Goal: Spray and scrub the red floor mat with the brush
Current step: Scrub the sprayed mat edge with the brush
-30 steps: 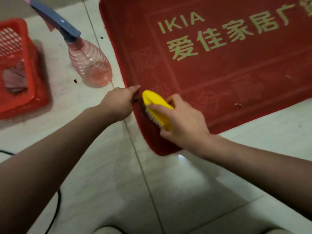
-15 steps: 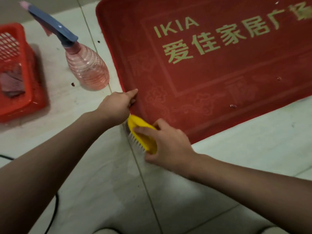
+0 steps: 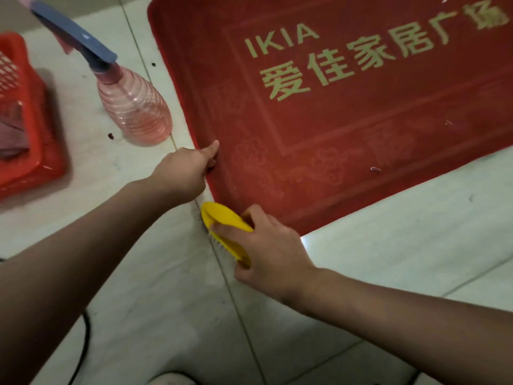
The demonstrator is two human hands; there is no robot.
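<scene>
The left hand [image 3: 183, 170] is clenched on the left border of the red floor mat [image 3: 347, 140], its thumb [image 3: 213, 147] pressed on top and the other fingers curled at the edge, so it pinches the mat there. The right hand [image 3: 268, 251] grasps the yellow plastic scrub brush [image 3: 222, 226], fingers wrapped over the back; the pale bristles point down and to the left, meeting the grout line of the pale floor tiles [image 3: 388, 245] just beside the mat's near left corner. There are 2 hands, 1 brush, 1 mat, 1 pink translucent ribbed spray bottle [image 3: 136, 115] and 1 red plastic mesh basket [image 3: 41, 162]. The mat lies flat on the tiles in the upper right of the view and runs off the top and right edges. Its pile carries pale gold lettering, "IKIA" above a row of Chinese characters, inside an embossed frame with scroll ornaments, and 2 small specks of debris [image 3: 375, 169] sit near its front border. The bottle stands upright just left of the mat, with a blue-grey trigger head. The basket, far left, holds a dark cloth [image 3: 11, 134].
</scene>
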